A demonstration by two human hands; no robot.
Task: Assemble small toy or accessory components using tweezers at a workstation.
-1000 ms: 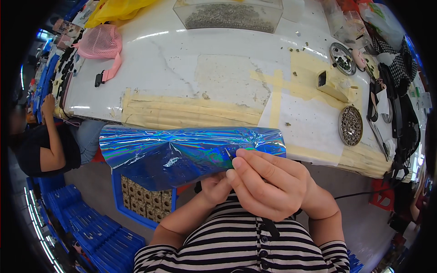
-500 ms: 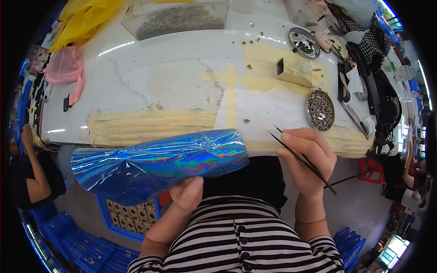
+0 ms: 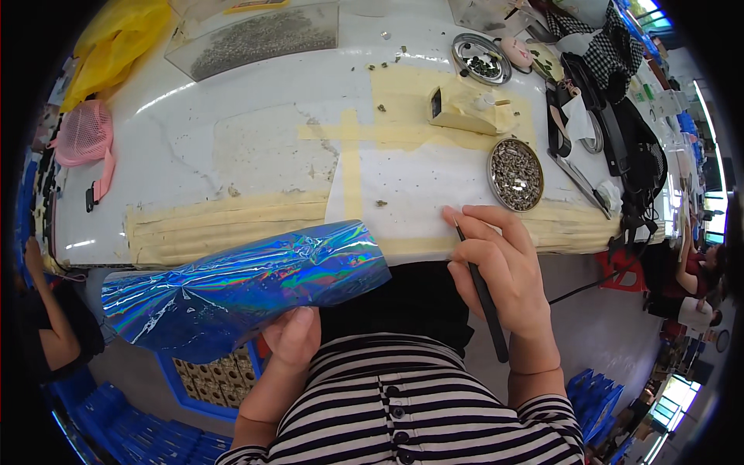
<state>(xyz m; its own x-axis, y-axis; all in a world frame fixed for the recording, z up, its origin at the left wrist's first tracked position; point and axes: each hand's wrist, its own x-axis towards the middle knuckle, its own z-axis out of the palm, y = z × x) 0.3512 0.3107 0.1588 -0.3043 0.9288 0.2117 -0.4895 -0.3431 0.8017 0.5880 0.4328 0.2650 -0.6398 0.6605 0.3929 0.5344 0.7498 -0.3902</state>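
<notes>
My left hand (image 3: 294, 339) is closed on the lower edge of a shiny blue holographic piece, film-like and creased, its thumb in front. The blue holographic piece (image 3: 256, 279) lies slantwise before the table edge, hiding most of the left fingers. My right hand (image 3: 500, 271) holds slim black tweezers (image 3: 487, 310) between thumb and fingers, their wide end pointing down towards me. Its index fingertip reaches over white paper (image 3: 411, 174) at the table's front. On that paper lie a small metallic bit (image 3: 381, 203) and several tiny specks.
Beyond my right hand stands a round dish (image 3: 490, 182) of small metal pieces. Further back are a taped yellowish block (image 3: 465, 116), a metal dish (image 3: 457, 54) with dark bits and a clear bin (image 3: 177, 58). A pink mesh item (image 3: 84, 132) lies left; pliers-like tools (image 3: 577, 178) lie right.
The tweezers have turned in my right hand; their points no longer stick out over the table. My right fingers have stretched further over the paper. The view has shifted to the right.
</notes>
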